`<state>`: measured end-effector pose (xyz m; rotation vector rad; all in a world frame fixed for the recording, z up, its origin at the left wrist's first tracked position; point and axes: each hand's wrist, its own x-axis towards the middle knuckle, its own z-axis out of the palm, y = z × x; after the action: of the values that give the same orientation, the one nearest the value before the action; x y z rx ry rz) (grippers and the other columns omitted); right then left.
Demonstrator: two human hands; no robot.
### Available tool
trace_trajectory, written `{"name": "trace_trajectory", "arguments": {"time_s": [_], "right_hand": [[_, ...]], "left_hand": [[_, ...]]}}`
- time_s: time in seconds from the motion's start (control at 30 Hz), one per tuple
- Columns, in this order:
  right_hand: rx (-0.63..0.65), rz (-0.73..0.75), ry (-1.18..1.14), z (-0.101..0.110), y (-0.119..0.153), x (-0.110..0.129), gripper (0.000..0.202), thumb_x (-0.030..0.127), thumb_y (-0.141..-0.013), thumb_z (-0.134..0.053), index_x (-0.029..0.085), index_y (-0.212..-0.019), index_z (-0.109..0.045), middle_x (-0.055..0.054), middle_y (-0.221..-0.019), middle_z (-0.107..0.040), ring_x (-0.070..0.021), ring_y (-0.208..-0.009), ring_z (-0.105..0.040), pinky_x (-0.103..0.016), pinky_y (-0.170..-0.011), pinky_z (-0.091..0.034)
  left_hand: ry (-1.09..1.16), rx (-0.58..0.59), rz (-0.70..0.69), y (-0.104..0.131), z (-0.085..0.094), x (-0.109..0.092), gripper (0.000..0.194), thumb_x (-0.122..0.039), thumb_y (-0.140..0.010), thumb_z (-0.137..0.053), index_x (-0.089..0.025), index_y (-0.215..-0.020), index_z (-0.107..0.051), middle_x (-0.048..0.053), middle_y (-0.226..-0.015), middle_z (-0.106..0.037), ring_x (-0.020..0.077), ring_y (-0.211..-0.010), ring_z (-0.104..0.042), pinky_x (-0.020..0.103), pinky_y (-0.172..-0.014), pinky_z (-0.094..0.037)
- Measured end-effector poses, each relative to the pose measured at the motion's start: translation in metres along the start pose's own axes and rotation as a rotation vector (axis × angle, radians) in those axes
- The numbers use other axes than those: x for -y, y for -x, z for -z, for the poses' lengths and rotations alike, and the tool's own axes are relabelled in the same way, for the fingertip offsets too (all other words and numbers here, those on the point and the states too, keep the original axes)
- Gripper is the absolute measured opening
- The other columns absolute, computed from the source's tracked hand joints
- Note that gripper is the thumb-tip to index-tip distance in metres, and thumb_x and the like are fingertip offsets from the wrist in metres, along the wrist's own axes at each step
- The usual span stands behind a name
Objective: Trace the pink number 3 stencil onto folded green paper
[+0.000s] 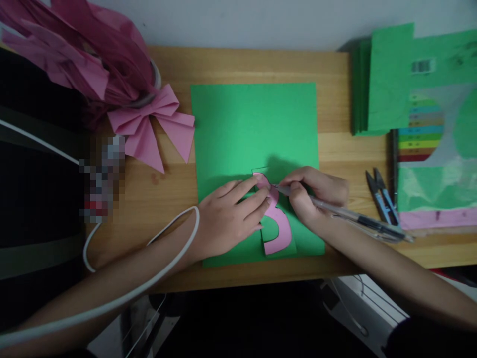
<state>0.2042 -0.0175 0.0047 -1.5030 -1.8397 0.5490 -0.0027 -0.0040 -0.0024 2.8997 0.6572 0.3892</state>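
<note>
A pink paper cutout (pixel 285 231) shaped like a 3 lies on a smaller green piece of paper (pixel 269 227), which rests on a large green sheet (pixel 253 124). My left hand (pixel 227 219) lies flat with fingers spread, its fingertips pressing on the cutout's left side. In my right hand (pixel 311 194) is a clear pen (pixel 346 214) with a dark section, held in a writing grip. The pen's tip touches the cutout's upper right edge. Dark lines run along parts of the cutout's outline. My left fingers hide part of the cutout.
Pink folded paper and a pink paper bow (pixel 151 124) stand at the left. Blue-handled thread snips (pixel 383 196) lie at the right, beside stacked green paper (pixel 389 79) and a packet (pixel 439 149). A white cable (pixel 167 278) crosses my left forearm.
</note>
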Motion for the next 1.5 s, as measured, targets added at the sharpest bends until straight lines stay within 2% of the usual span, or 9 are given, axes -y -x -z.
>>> {"name": "trace_trajectory", "arguments": {"time_s": [0.13, 0.43, 0.6, 0.9, 1.2, 1.5], "right_hand": [[-0.007, 0.015, -0.013, 0.0018, 0.0008, -0.0007, 0.019, 0.014, -0.082, -0.05, 0.025, -0.071, -0.062, 0.004, -0.058, -0.067, -0.0104, -0.046, -0.059, -0.023, -0.045, -0.046], [-0.008, -0.004, 0.01, 0.0039, 0.002, -0.0005, 0.02, 0.016, -0.082, -0.048, 0.026, -0.071, -0.062, 0.004, -0.06, -0.069, -0.0115, -0.046, -0.059, -0.025, -0.045, -0.047], [-0.017, 0.02, 0.005, 0.0047, 0.0041, -0.001, 0.021, 0.016, -0.082, -0.048, 0.026, -0.07, -0.062, 0.003, -0.061, -0.069, -0.0114, -0.047, -0.06, -0.024, -0.046, -0.046], [-0.035, 0.015, 0.013, 0.0051, 0.0069, -0.0012, 0.02, 0.016, -0.082, -0.048, 0.026, -0.071, -0.062, 0.003, -0.061, -0.07, -0.0112, -0.047, -0.06, -0.024, -0.046, -0.047], [-0.053, 0.055, -0.014, 0.003, 0.0078, -0.0037, 0.019, 0.013, -0.082, -0.05, 0.024, -0.072, -0.062, 0.003, -0.064, -0.07, -0.0098, -0.05, -0.061, -0.021, -0.047, -0.047], [-0.06, 0.068, -0.012, 0.0027, 0.0067, -0.0038, 0.02, 0.012, -0.082, -0.049, 0.023, -0.071, -0.061, 0.005, -0.061, -0.068, -0.0082, -0.048, -0.059, -0.019, -0.048, -0.048]], "left_hand": [[-0.01, 0.001, -0.005, -0.0002, -0.0002, -0.0003, 0.033, -0.029, -0.099, -0.052, -0.011, -0.124, -0.062, 0.01, -0.127, -0.067, 0.0287, -0.128, -0.054, 0.038, -0.097, -0.046], [-0.036, -0.04, -0.011, -0.0011, -0.0015, -0.0035, 0.032, -0.011, -0.099, -0.042, -0.013, -0.12, -0.066, 0.006, -0.126, -0.068, 0.0251, -0.123, -0.057, 0.035, -0.091, -0.05], [-0.05, -0.061, -0.027, -0.002, -0.0008, -0.0037, 0.032, -0.011, -0.099, -0.042, -0.012, -0.118, -0.067, 0.004, -0.125, -0.069, 0.0268, -0.119, -0.059, 0.035, -0.089, -0.05], [-0.094, -0.057, -0.045, -0.0046, -0.0012, -0.004, 0.03, -0.011, -0.098, -0.043, -0.014, -0.112, -0.069, 0.004, -0.121, -0.07, 0.0245, -0.117, -0.061, 0.033, -0.087, -0.051], [-0.089, -0.065, -0.051, -0.0046, -0.0032, -0.0038, 0.031, -0.011, -0.097, -0.044, -0.012, -0.117, -0.067, 0.003, -0.124, -0.069, 0.027, -0.118, -0.06, 0.035, -0.086, -0.051], [-0.074, -0.033, -0.067, -0.0023, -0.0028, -0.0028, 0.033, -0.011, -0.096, -0.045, -0.013, -0.121, -0.066, 0.003, -0.128, -0.066, 0.0274, -0.124, -0.056, 0.035, -0.092, -0.051]]}}
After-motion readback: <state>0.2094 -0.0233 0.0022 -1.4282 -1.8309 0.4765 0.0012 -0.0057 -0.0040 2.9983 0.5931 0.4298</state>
